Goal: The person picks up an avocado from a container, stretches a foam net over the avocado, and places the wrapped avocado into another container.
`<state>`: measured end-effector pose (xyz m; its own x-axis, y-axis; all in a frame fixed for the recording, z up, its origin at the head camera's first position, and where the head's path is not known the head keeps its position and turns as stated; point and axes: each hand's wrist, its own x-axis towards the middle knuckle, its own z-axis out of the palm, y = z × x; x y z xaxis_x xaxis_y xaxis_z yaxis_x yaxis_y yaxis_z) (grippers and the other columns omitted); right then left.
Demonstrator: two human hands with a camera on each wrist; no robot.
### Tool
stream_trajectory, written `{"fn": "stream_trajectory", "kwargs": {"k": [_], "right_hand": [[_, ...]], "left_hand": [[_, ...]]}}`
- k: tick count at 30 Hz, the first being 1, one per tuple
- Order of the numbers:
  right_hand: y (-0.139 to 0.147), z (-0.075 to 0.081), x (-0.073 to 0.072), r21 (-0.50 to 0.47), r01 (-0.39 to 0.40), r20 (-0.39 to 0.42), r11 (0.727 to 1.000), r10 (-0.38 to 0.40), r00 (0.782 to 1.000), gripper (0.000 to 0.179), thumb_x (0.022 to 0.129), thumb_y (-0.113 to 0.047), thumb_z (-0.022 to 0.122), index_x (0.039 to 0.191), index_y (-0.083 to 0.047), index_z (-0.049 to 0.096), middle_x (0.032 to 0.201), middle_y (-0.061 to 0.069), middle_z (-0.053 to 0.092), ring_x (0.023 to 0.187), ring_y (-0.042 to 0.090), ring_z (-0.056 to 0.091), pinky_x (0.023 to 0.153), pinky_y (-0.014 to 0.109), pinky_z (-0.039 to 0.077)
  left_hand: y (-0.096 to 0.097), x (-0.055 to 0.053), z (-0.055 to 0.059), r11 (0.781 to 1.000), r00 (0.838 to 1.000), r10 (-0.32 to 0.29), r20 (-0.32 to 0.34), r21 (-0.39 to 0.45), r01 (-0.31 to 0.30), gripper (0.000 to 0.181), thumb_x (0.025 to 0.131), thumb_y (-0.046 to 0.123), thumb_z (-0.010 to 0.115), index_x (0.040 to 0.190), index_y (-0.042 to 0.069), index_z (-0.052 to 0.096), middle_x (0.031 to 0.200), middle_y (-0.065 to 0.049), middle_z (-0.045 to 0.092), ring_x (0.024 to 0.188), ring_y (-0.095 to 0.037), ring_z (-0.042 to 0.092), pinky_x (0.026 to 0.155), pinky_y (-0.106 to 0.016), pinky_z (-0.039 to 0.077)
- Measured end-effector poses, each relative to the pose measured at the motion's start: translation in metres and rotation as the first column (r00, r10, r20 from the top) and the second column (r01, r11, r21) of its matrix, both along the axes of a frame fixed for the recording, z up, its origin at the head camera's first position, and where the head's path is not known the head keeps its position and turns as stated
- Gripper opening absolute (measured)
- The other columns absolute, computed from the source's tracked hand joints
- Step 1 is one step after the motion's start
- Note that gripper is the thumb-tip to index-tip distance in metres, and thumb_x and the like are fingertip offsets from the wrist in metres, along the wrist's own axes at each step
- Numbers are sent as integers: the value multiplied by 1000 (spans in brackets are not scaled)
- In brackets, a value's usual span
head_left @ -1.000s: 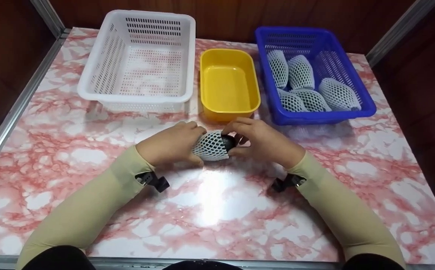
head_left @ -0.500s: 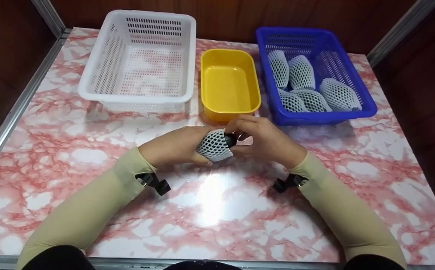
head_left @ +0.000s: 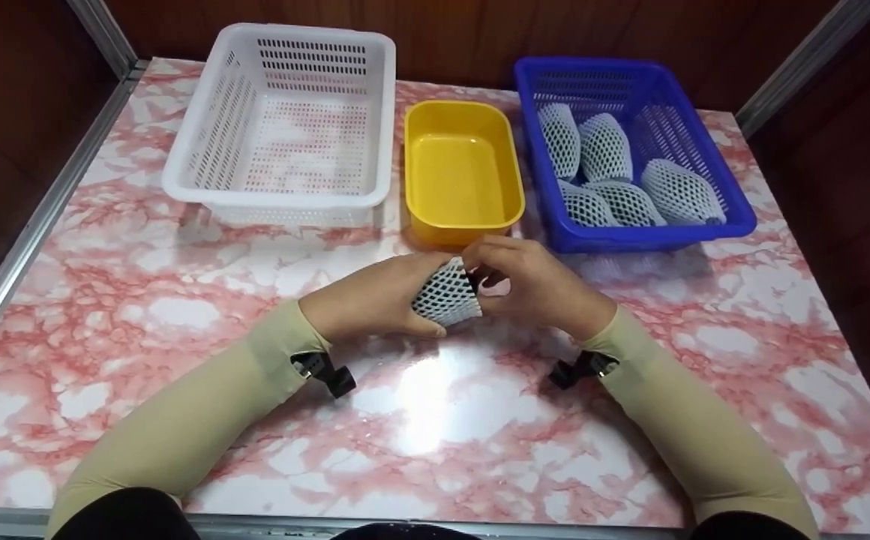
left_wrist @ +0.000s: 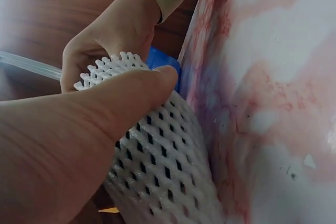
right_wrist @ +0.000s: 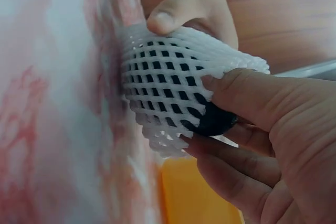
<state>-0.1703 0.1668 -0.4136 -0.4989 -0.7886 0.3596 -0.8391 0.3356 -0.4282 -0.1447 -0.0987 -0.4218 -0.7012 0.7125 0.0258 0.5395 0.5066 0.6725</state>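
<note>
A white foam net sleeve (head_left: 448,294) is stretched over a dark, rounded, fruit-like item (right_wrist: 216,120), held low over the marbled table between both hands. My left hand (head_left: 375,296) grips the sleeve's left part, its thumb along the near side. At the other end, my right hand (head_left: 532,285) pinches the sleeve's open edge between thumb and fingers. The right wrist view shows the smooth dark end poking out of that edge, while in the head view fingers and netting mostly hide it.
Beyond the hands stand a white slotted basket (head_left: 277,199) at left, a yellow tub (head_left: 465,225) in the middle and a blue basket (head_left: 652,238) at right. Several net-covered items (head_left: 682,191) lie in the blue basket. The table (head_left: 142,360) has a red-and-white marbled top.
My left hand and the netted item have shifted right, and the netting has tilted. Less of the dark end shows in the head view. My right hand has barely moved.
</note>
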Motion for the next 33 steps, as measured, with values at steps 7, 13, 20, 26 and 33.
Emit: {"fn": "stream_trajectory", "kwargs": {"k": [7, 13, 20, 26, 33], "right_hand": [[13, -12, 2, -26, 13, 117, 1000, -10, 993, 41, 84, 3, 90, 120, 3, 70, 116, 17, 74, 97, 26, 80, 83, 36, 68], [13, -14, 0, -46, 21, 137, 999, -15, 990, 40, 83, 6, 90, 118, 3, 71, 113, 17, 76, 91, 26, 80, 81, 35, 68], [13, -12, 0, -68, 29, 99, 997, -22, 995, 37, 83, 4, 90, 116, 1, 74, 110, 13, 76, 93, 21, 78, 83, 33, 68], [12, -12, 0, -96, 18, 63, 995, -12, 998, 38, 84, 2, 90, 119, 3, 75, 111, 14, 77, 92, 22, 79, 81, 37, 68], [14, -11, -1, -65, 44, 93, 997, -38, 995, 42, 84, -4, 93, 123, -1, 76, 116, 11, 78, 99, 18, 76, 85, 31, 67]], "left_hand": [[-5, 1, -2, 991, 1000, 20, -15, -130, -22, 103, 80, 34, 98, 165, 16, 42, 153, -4, 61, 139, -23, 60, 125, -44, 46], [-8, 0, -2, 980, 998, 63, -16, -189, -65, 69, 85, 36, 93, 142, 14, 60, 131, -3, 72, 119, -24, 68, 113, -44, 54], [-2, 0, -3, 994, 998, 59, -9, -95, -59, 80, 85, 33, 93, 154, 18, 54, 139, 1, 69, 126, -21, 66, 117, -43, 52], [5, 1, -3, 995, 997, 68, -39, -70, -70, 84, 86, 35, 93, 157, 16, 51, 142, -1, 67, 129, -21, 65, 118, -43, 51], [12, 2, -4, 995, 994, 73, -79, -68, -79, 85, 85, 37, 93, 156, 15, 51, 143, -3, 66, 129, -22, 64, 118, -43, 51]]}}
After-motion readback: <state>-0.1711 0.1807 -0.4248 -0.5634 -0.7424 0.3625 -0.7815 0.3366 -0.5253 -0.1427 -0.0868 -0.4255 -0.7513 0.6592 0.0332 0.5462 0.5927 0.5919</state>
